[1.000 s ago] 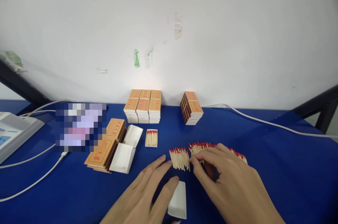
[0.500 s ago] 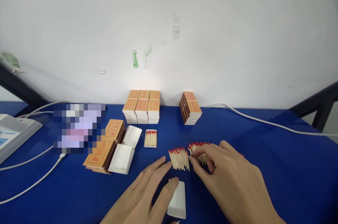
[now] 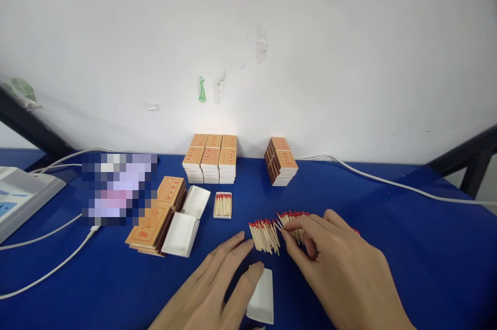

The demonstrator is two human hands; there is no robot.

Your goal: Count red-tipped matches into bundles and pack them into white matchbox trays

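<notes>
My left hand point(image 3: 221, 283) lies low with its fingers stretched out and apart. Its thumb rests at the edge of a white matchbox tray point(image 3: 262, 299), and its fingertips reach the left side of a small heap of red-tipped matches point(image 3: 264, 237). Just right of that heap, my right hand point(image 3: 337, 257) has thumb and index fingertip pinched together on what looks like a match point(image 3: 278, 225). Its fingers partly cover a second heap of matches point(image 3: 291, 218). A filled tray of matches point(image 3: 222, 205) stands behind my left hand.
Stacked matchboxes point(image 3: 209, 156) and a smaller stack point(image 3: 281, 159) stand by the wall. At left are orange matchbox sleeves point(image 3: 155, 221), white trays point(image 3: 180, 235), a blurred-out phone-like object point(image 3: 120, 185), a white device point(image 3: 27, 190) and cables. Another cable point(image 3: 380, 180) runs along the right.
My right thumb and index finger have closed together a little at the edge of the matches. My left hand stays by the tray. The view has shifted slightly.
</notes>
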